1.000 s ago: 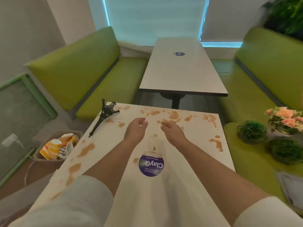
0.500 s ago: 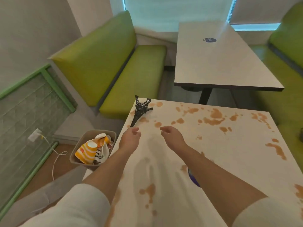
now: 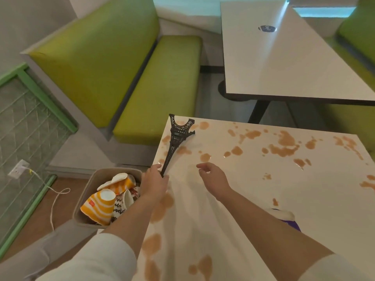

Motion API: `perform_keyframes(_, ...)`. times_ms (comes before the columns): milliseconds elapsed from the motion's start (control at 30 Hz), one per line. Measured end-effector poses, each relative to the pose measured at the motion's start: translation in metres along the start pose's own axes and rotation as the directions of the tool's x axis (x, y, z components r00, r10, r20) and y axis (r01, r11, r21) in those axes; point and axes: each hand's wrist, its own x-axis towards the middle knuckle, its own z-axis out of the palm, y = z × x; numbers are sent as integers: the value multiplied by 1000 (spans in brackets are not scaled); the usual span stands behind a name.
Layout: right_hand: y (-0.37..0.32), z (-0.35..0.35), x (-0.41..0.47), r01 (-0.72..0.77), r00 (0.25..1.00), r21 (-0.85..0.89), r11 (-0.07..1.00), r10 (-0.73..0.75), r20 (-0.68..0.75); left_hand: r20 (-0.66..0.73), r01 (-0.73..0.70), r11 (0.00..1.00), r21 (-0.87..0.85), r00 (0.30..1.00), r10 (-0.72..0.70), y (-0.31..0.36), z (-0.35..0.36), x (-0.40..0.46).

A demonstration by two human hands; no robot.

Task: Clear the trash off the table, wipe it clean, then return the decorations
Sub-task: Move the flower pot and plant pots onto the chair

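Head view shows our left hand (image 3: 154, 184) at the table's (image 3: 253, 191) left edge, its fingers (image 3: 157, 166) curled round the thin tip of the black tower model (image 3: 176, 141). That decoration lies flat on its side, stretching up and away from those fingers toward the far left corner, its splayed legs at the corner itself. Our right hand (image 3: 213, 178) hovers just right of the left one, fingers loosely bent and holding nothing, above bare tabletop between brown spills.

We judge the first stage mostly done: the bin (image 3: 89, 196), on the floor just left of and below our left fingers, holds crumpled cups (image 3: 105, 201), orange-and-white striped ones among them, and we see no loose trash on the table. Wiping has not begun as far as we can tell; brown stains (image 3: 284, 146) spread right of and beyond our right fingers, and more trail back along the left edge under our forearm. Lifting the tower clear looks like the step in hand, with the wipe and the return of decorations still ahead.

Writing is scarce. One cup in the bin carries dark script lettering we cannot read. A purple sticker (image 3: 288, 221) peeks out beside our right forearm, its text hidden. The further table (image 3: 284, 63) bears a small round blue sticker (image 3: 267, 28), too small to read.
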Motion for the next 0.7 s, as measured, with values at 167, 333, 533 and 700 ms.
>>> perform_keyframes(167, -3, 11, 16, 25, 1000, -15, 1000, -26, -15, -44, -47, 995, 88, 998, 51, 0, 2, 10)
perform_keyframes(333, -11, 19, 25, 61, 998, 5, 998, -61, -18, -144, -72, 997, -10, 987, 69, 4, -3, 4)
perform_keyframes(533, -22, 18, 27, 90, 996, 18, 996, -90, -25, -353, -222, 946, -237, 927, 129, 29, -26, 4)
perform_keyframes(700, -30, 5, 22, 113, 993, 47, 993, -110, -52, -384, -253, 851, -461, 921, 65, 73, -54, 3)
